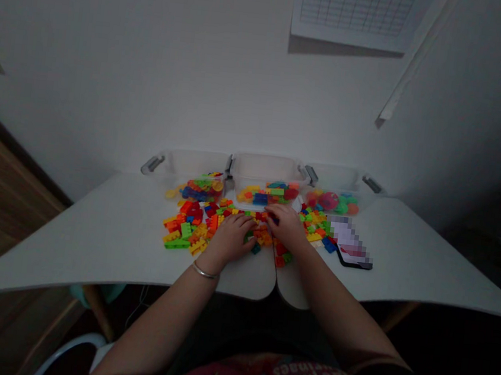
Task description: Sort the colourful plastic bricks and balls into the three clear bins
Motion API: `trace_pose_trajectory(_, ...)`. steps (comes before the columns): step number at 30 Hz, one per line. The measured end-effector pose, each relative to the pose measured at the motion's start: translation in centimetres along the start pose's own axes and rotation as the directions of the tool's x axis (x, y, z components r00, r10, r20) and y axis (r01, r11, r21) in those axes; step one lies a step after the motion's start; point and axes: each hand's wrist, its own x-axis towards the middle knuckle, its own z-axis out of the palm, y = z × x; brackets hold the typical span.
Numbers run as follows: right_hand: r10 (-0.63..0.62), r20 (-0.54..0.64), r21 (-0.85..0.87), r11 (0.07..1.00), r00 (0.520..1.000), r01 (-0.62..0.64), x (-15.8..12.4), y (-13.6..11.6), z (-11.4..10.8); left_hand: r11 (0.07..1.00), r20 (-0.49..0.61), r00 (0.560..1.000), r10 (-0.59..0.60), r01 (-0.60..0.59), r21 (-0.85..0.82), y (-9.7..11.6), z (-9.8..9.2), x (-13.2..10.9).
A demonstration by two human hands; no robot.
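Observation:
Loose toy building bricks [186,228] in yellow, orange, red, green and blue lie heaped across the middle of the white table. My left hand [232,240], with a silver bangle at the wrist, rests low over the pile, thumb and fingers apart. A dark green brick shows beneath it, not plainly gripped. Close beside it, my right hand [288,226] reaches in from the right with bent fingers, over orange and red bricks. A gap shows between its thumb and fingers; the fingertips are small and dim. Behind the hands stands the middle clear plastic box [265,168], with bricks inside.
Two more clear boxes, a left box [194,162] and a right box [334,178], flank the middle one against the wall and hold colourful pieces. A phone [352,246] lies right of the bricks. The white table [106,238] has a seam near its front edge.

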Motion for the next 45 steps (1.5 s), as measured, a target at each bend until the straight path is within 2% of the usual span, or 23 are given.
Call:
trace_pose_trajectory(7, -0.047, 0.087, -0.061, 0.997, 0.995, 0.052, -0.8, 0.4, 1.0, 1.0, 0.01, 1.0, 0.007, -0.007, 0.001, 0.1, -0.1, 0.1)
trace_pose_trajectory(24, 0.018, 0.088, -0.061, 0.998, 0.996, -0.012, -0.7, 0.5, 1.2, 1.0, 0.007, 1.0, -0.009, 0.009, 0.002, 0.3, -0.2, 0.1)
trace_pose_trajectory(28, 0.028, 0.046, -0.04, 0.999, 0.999, -0.026, -0.8, 0.2, 1.0, 1.0, 0.004, 1.0, -0.002, 0.002, -0.003, 0.2, -0.1, 0.1)
trace_pose_trajectory(32, 0.017, -0.008, 0.039, 0.999, 1.0, -0.016, -0.9, 0.0, 0.9, 1.0, -0.003, 1.0, -0.005, 0.005, -0.015, 0.2, -0.2, 0.1)
trace_pose_trajectory(37, 0.023, -0.1, 0.255, 0.967, 0.995, 0.004, -0.7, -0.4, 0.8, 0.995, -0.018, 0.996, -0.085, 0.084, -0.051, 0.2, -0.1, 0.0)
trace_pose_trajectory(45, -0.029, -0.008, 0.487, 0.873, 1.0, 0.029, -1.0, -1.5, 1.3, 0.983, -0.112, 0.989, -0.096, 0.077, -0.166, -0.1, 0.0, 0.2)
